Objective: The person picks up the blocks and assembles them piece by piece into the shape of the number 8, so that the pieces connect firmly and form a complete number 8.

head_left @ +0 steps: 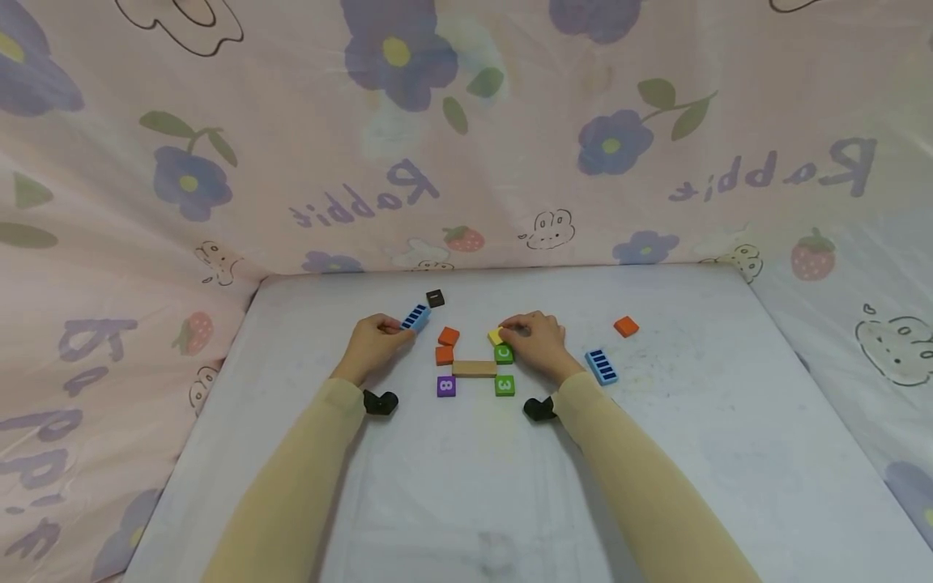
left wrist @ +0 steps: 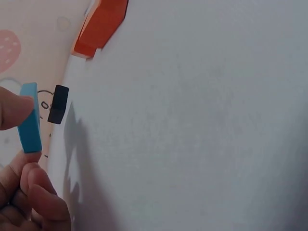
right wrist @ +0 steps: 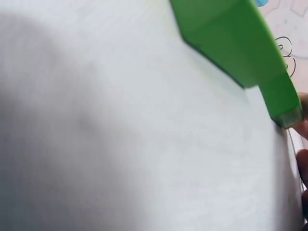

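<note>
Between thumb and fingers, my left hand pinches a light blue block with dark bars; in the left wrist view this blue block shows edge-on under the thumb. My right hand has its fingertips on a small yellow block, pinching it just behind a green block marked C. Two green blocks fill the top of the right wrist view, where the yellow one is hidden. A wooden bar lies between the hands, with two orange blocks near its left end.
A purple block marked 8 and a green block marked 3 lie nearer the body. Past the left hand is a black block. Another barred blue block and an orange block lie right. Patterned cloth surrounds the white table.
</note>
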The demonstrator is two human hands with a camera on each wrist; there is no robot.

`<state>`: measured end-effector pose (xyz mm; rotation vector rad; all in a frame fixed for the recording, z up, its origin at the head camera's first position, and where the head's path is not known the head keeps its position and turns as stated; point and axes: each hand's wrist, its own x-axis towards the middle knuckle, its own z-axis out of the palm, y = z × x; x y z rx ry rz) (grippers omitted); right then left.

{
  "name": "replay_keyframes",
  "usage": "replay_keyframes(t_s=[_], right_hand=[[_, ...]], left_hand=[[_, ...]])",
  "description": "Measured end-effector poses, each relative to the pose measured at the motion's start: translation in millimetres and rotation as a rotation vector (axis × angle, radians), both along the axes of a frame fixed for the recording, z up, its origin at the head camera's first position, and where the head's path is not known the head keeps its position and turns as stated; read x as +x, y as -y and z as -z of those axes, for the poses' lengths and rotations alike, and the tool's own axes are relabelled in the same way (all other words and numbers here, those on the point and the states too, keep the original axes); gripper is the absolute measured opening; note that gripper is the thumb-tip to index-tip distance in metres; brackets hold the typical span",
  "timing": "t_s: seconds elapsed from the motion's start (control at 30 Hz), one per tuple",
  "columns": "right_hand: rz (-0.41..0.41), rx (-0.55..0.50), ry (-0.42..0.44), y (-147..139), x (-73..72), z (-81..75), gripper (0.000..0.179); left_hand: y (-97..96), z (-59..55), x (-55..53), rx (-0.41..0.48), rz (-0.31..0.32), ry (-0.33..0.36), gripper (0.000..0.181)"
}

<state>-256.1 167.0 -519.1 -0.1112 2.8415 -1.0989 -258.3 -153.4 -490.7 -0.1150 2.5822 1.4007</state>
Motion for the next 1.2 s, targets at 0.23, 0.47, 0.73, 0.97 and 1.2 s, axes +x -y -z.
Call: replay_keyframes(t_s=[0.23,0.47,0.73,0.97,1.2], right_hand=[[0.004,-0.001,0.006,-4,2.0,-0.7,0.03],[0.006,-0.006,0.0,-4,2.9,-1.3,0.032],[0.005,0.007,-0.006,-2,1.4,1.0,0.032],[0.0,0.015,-0.009,2,1.3,-0.8,0.032],[0.002,0.027,-0.024,2,2.4,-2.1,0.03]], left_hand=[[-15.0,-1.8,-4.1,-0.005,0.118,-0.059,0.042],[-36.9,-8.6,-13.2,-0.025,0.207,-0.106,0.04],[-65.3,-16.7,-23.4,-0.047,0.26,-0.057,0.036],[-78.0,-15.5,-32.6,-0.053,0.246,0.01,0.037],[-76.6,-10.7,-39.4,-0.099,0.264,0.038,0.035]])
